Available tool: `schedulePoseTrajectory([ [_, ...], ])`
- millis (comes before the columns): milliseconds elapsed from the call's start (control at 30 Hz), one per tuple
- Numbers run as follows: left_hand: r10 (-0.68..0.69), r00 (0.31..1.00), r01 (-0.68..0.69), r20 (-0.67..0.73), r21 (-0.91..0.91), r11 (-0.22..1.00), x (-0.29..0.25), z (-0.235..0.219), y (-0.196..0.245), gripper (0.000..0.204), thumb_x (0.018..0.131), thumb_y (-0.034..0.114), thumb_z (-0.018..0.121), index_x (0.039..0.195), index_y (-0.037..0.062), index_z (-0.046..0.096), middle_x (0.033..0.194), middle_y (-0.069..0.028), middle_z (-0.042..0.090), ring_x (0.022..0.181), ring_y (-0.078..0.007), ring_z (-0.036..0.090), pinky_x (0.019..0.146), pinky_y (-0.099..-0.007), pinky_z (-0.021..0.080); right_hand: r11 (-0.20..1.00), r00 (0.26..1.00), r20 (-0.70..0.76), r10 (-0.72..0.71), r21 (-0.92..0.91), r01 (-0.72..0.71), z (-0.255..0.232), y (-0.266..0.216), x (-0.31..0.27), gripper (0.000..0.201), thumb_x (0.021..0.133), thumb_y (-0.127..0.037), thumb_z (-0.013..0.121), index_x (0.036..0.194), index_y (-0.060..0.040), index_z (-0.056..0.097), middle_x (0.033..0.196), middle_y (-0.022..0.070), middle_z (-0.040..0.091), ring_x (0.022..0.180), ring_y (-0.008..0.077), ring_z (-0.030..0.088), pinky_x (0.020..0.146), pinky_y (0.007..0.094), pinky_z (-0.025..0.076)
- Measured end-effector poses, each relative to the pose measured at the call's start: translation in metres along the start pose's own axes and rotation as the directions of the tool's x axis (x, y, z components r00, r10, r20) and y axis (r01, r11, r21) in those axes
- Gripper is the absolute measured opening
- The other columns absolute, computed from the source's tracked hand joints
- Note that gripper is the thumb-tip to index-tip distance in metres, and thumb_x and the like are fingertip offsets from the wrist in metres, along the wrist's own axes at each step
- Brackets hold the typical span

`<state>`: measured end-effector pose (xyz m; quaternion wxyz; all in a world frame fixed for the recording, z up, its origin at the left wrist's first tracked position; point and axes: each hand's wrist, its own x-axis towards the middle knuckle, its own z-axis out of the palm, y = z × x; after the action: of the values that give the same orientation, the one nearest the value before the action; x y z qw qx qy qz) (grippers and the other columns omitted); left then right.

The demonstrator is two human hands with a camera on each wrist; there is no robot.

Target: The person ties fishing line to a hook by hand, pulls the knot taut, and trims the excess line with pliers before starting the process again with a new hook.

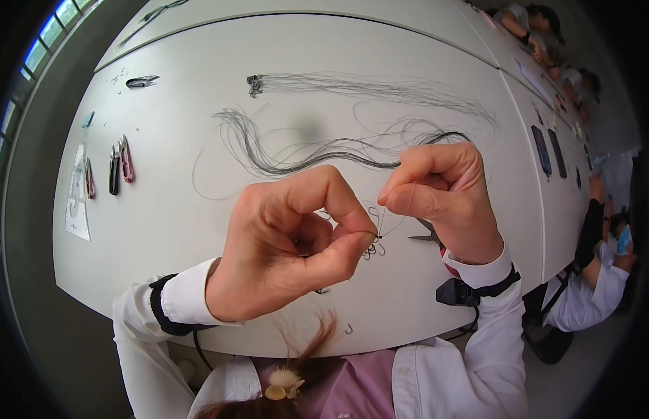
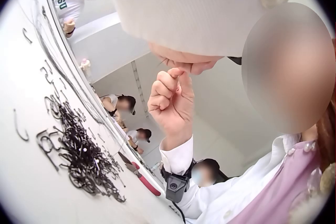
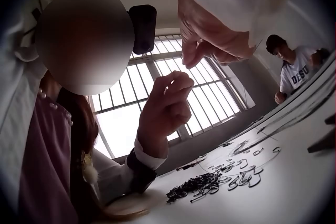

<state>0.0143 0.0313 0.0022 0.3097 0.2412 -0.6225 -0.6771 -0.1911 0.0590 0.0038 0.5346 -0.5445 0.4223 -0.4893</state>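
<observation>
My left hand (image 1: pixel 282 244) pinches a fish hook between thumb and forefinger; only its small dark end (image 1: pixel 378 236) shows past the fingertips. From there a thin clear fishing line (image 1: pixel 382 218) runs up to my right hand (image 1: pixel 453 199), which pinches it between thumb and forefinger. In the left wrist view the fingertips of both hands come close together, above the table. Below them lies a pile of black fish hooks (image 2: pixel 84 150), partly hidden by my left hand in the head view. A loose hook (image 2: pixel 21 125) lies apart from the pile.
Beyond the hands lie a wavy bundle of line (image 1: pixel 289 167) and a straighter bundle (image 1: pixel 366 87) with hooks gathered at its left end. Red-handled scissors (image 2: pixel 139 171) lie by the pile. Several snips (image 1: pixel 125 160) and a clear set square (image 1: pixel 77 202) are at left. People sit at right.
</observation>
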Motion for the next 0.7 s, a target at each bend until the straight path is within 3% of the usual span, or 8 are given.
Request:
schedulePoseTrajectory([
  [167,0.029,1.000,-0.029,0.007,0.019,0.999,0.001,0.001,-0.002,0.007,0.078,-0.003,0.060,0.076,-0.0001,0.053,0.074,-0.0052,0.057,0.065,-0.0071,0.049,0.058,-0.0199,0.039,0.972,0.999,0.007,-0.040,-0.234,0.041,-0.003,-0.016,-0.004,0.007,0.073,-0.003,0.073,0.078,-0.0010,0.069,0.065,-0.0015,0.059,0.055,-0.0017,0.043,0.048,0.0152,0.031],
  [233,0.040,0.999,-0.040,0.009,0.034,0.999,0.001,0.000,-0.002,0.007,0.078,-0.003,0.060,0.076,-0.0003,0.053,0.074,-0.0052,0.057,0.065,-0.0070,0.049,0.058,-0.0198,0.039,0.914,0.973,0.060,-0.224,-0.334,0.231,-0.005,-0.012,-0.003,0.006,0.072,-0.001,0.073,0.074,-0.0029,0.068,0.064,-0.0024,0.055,0.054,-0.0013,0.041,0.046,0.0160,0.028],
  [367,0.083,0.997,-0.082,-0.007,0.111,0.990,0.000,0.000,-0.003,0.007,0.078,-0.003,0.060,0.077,-0.0007,0.054,0.073,-0.0049,0.056,0.063,-0.0064,0.048,0.056,-0.0192,0.038,0.890,0.963,0.101,-0.249,-0.368,0.269,-0.002,-0.019,-0.001,0.007,0.069,-0.001,0.070,0.072,-0.0011,0.063,0.067,0.0018,0.053,0.062,0.0066,0.043,0.053,0.0204,0.031],
  [433,0.093,0.996,-0.090,-0.016,0.126,0.988,0.000,0.001,-0.002,0.007,0.077,-0.004,0.061,0.077,-0.0008,0.054,0.073,-0.0049,0.056,0.063,-0.0062,0.048,0.055,-0.0190,0.038,0.832,0.911,0.159,-0.381,-0.370,0.413,-0.001,-0.018,0.000,0.009,0.071,-0.002,0.070,0.074,-0.0008,0.062,0.072,0.0037,0.053,0.063,0.0073,0.045,0.055,0.0202,0.033],
  [467,0.096,0.995,-0.091,-0.023,0.154,0.984,0.000,0.001,-0.001,0.007,0.077,-0.004,0.061,0.077,-0.0008,0.054,0.073,-0.0048,0.056,0.062,-0.0061,0.048,0.054,-0.0188,0.037,0.832,0.911,0.159,-0.381,-0.370,0.412,0.000,-0.019,-0.002,0.009,0.071,-0.002,0.070,0.074,-0.0008,0.062,0.072,0.0037,0.053,0.063,0.0073,0.045,0.055,0.0202,0.033],
  [533,0.099,0.995,-0.092,-0.029,0.182,0.979,-0.001,0.002,0.000,0.008,0.076,-0.005,0.061,0.077,-0.0007,0.054,0.073,-0.0048,0.056,0.061,-0.0060,0.048,0.053,-0.0185,0.037,0.926,0.983,0.097,-0.153,-0.333,0.177,0.004,-0.027,-0.011,0.009,0.073,-0.002,0.069,0.076,0.0000,0.061,0.071,0.0037,0.053,0.063,0.0063,0.046,0.056,0.0198,0.033],
  [633,0.134,0.991,-0.124,-0.029,0.222,0.967,-0.001,0.002,-0.001,0.008,0.076,-0.005,0.061,0.076,-0.0008,0.055,0.073,-0.0048,0.056,0.061,-0.0060,0.048,0.053,-0.0187,0.037,0.942,1.000,-0.011,-0.003,-0.335,-0.001,0.011,-0.036,-0.017,0.006,0.076,0.000,0.067,0.077,0.0010,0.061,0.062,0.0001,0.052,0.054,0.0022,0.041,0.049,0.0184,0.030],
  [700,0.141,0.989,-0.130,-0.036,0.220,0.967,-0.001,0.003,-0.001,0.008,0.075,-0.005,0.061,0.076,-0.0007,0.055,0.072,-0.0046,0.056,0.061,-0.0061,0.048,0.052,-0.0189,0.037,0.914,0.999,0.037,0.012,-0.405,0.004,0.009,-0.043,-0.017,0.006,0.075,0.001,0.067,0.077,0.0012,0.062,0.056,-0.0029,0.048,0.049,0.0004,0.037,0.045,0.0180,0.026],
])
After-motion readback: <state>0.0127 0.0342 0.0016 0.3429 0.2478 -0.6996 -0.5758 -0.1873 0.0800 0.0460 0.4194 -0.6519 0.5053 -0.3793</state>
